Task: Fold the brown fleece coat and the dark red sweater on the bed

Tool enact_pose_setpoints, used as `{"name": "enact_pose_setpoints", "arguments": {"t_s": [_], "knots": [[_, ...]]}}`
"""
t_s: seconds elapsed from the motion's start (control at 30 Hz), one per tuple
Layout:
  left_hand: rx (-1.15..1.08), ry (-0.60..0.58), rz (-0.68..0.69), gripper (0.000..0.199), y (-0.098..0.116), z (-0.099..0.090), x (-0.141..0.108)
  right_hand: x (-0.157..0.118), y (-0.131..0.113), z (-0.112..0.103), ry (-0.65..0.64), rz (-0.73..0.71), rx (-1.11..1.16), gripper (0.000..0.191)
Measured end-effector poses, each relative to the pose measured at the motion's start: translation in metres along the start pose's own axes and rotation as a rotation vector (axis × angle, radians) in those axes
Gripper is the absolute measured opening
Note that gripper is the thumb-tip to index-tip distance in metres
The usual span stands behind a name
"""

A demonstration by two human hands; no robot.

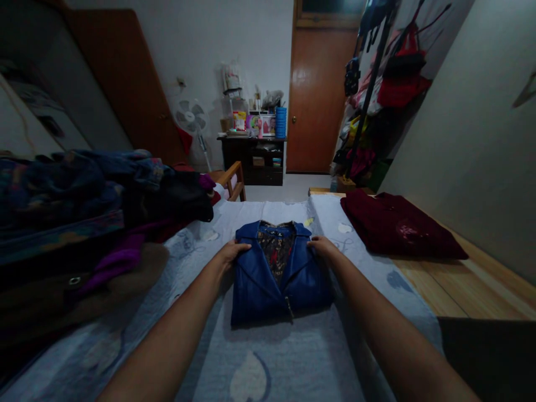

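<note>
A blue leather-like jacket (259, 285), folded into a compact rectangle, lies on the pale patterned bedsheet (226, 357). Its collar faces away from me, and a dark printed lining shows in the V of the neck. A zipper pull hangs at the lower middle. My left hand (231, 252) grips the jacket's upper left edge, thumb on top and fingers tucked beneath. On the opposite side my right hand (323, 245) holds the upper right edge in the same way. The fingers under the cloth are mostly hidden.
Piled clothes (84, 223) cover the left side of the bed. A folded maroon garment (402, 226) lies at the right, partly over a wooden board (452, 285). Beyond stand a wooden chair (234, 178), a fan (192, 117), a dark cabinet (238, 159) and a door (314, 100).
</note>
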State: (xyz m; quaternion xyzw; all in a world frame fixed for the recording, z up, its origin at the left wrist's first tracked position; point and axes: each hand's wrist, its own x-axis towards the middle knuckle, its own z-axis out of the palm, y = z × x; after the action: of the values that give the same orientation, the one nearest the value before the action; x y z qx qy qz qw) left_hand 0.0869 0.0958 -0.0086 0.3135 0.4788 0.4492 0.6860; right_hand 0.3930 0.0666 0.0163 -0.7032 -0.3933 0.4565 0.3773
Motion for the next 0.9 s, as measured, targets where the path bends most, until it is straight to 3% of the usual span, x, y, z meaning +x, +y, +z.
{"name": "enact_pose_setpoints", "arguments": {"t_s": [0.13,0.27,0.4,0.57,0.67,0.77,0.9], "knots": [[0.058,-0.101,-0.009,0.055,0.000,-0.001,-0.006,0.004,0.002,0.003,-0.189,0.099,0.122,0.009],[0.128,-0.089,-0.056,0.051,-0.001,0.002,-0.003,0.003,0.002,0.002,-0.332,0.107,0.291,0.024],[0.154,-0.046,0.089,0.065,-0.001,0.011,-0.001,0.005,0.004,0.001,-0.435,0.097,0.444,0.033],[0.203,-0.079,0.292,0.063,-0.003,0.020,-0.006,0.006,0.010,-0.002,-0.436,-0.004,0.495,0.054],[0.241,-0.136,0.331,0.044,-0.006,0.016,-0.011,0.005,0.015,-0.003,-0.384,-0.072,0.513,0.061],[0.298,-0.157,0.325,0.027,-0.009,0.008,-0.015,0.003,0.021,-0.004,-0.328,-0.079,0.505,0.054],[0.385,-0.200,0.270,0.017,-0.008,-0.005,-0.021,-0.001,0.025,-0.006,-0.278,-0.088,0.433,0.029]]}}
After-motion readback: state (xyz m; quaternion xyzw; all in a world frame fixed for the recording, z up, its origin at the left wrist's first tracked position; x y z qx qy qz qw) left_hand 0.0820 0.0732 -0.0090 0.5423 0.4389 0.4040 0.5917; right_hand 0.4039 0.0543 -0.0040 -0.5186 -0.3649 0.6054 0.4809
